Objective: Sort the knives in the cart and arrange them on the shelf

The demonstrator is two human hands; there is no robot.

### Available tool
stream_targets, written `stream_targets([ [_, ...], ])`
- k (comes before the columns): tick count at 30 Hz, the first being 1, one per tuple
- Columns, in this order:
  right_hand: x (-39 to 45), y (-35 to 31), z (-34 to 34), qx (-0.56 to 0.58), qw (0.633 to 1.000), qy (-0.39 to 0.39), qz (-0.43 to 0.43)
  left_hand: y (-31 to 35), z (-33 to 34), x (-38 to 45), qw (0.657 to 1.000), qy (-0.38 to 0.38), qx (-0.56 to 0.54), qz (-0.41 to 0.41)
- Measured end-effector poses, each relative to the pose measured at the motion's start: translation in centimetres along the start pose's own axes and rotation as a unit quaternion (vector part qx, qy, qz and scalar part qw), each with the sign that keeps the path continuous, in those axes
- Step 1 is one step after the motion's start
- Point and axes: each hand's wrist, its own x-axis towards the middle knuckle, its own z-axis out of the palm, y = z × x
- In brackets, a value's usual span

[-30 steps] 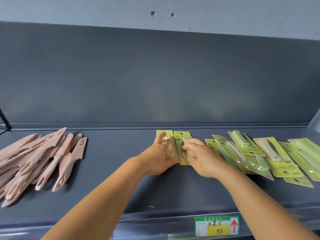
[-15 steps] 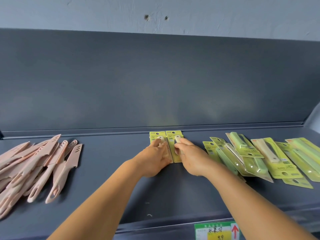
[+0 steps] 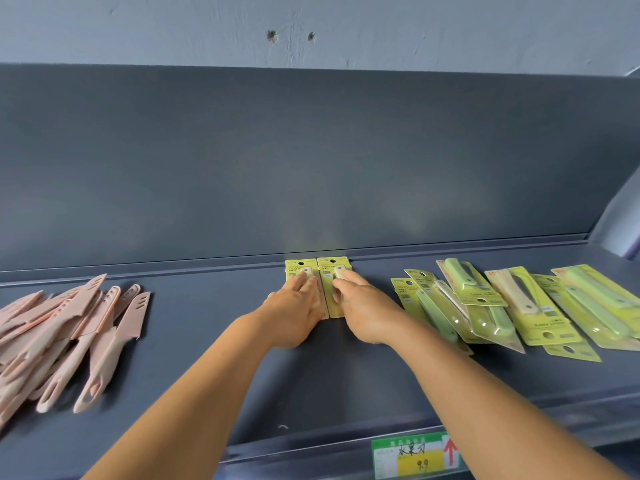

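You have two carded fruit knives squared up side by side at the far edge of the shelf, their top ends touching the back lip: the left pack and the right pack. Your left hand lies flat on the left pack with straight fingers, pressing it down rather than gripping it. Your right hand rests on the right pack; its fingers look laid along the blister, but you cannot tell from here whether the thumb hooks the card's edge.

That pair looks like the start of a neat row, so I judge the arranging barely begun. To the right, the other yellow-green packs lie in a loose overlapping spread, some tilted, some upside down, with green and cream handles mixed. To the left, the pink sheathed knives sit in an untidy heap, well apart from your hands.

Both groups are roughly separated by kind already, so the sorting seems largely done; the lining-up is what remains. The cart is out of view, so you cannot tell whether more knives wait there.
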Motion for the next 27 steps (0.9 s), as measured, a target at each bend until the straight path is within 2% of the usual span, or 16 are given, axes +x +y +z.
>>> stream_targets([
  [3,-1.5,0.3,-1.2,0.004,1.000,0.017,-0.008,1.5,0.0,-0.4,0.999,0.046,-0.003,0.009],
  [6,-3.7,1.7,-3.2,-0.011,0.999,0.039,0.001,4.3,0.7,-0.5,0.995,0.070,-0.021,0.060],
  [10,-6.5,5.2,-5.5,-0.060,0.994,0.062,0.071,9.7,1.9,-0.6,0.989,0.063,-0.015,0.131],
  [13,-8.0,7.7,-6.3,-0.065,0.991,0.038,0.109,13.0,2.9,-0.5,0.986,0.043,0.011,0.159],
  [16,-8.5,9.8,-6.5,-0.085,0.993,0.005,0.078,14.7,3.7,0.0,0.986,0.024,0.074,0.148],
  [19,-8.3,11.1,-6.8,-0.135,0.989,-0.012,0.058,14.8,4.2,1.0,0.984,0.039,0.121,0.123],
  [27,-6.5,11.0,-6.6,-0.161,0.986,-0.045,0.017,12.8,3.9,3.0,0.985,0.052,0.149,0.064],
])
